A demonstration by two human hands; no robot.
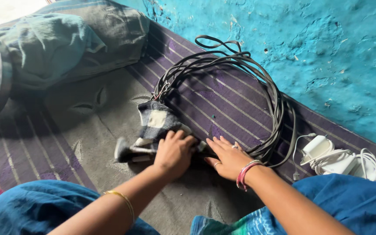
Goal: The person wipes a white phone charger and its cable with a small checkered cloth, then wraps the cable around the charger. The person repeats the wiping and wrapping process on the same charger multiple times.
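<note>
Worked on a grey and purple striped mat (223,104), spread on the floor against a rough turquoise wall (327,52) with chipped paint. In the middle of the mat, near the wall, lay a big coil of black cable (257,82), taken here as the landmark. Left of the coil, far toward the upper corner, rested a heap of blue-grey fabric (62,43). Right of the coil, just beside its lower loops, sat a tangle of white chargers (336,159) with their thin cords. Below the coil, touching its near edge, lay a checked cloth (157,119), dark blue and cream, wrapped partly around a dark object (125,152); could not tell what kind. Left hand (174,152), below the coil, fingers curled and clamped down on the checked cloth. Right hand (228,157), at the coil's lower rim, laid flat with fingers straight, pressed on the mat just beside the cloth.
</note>
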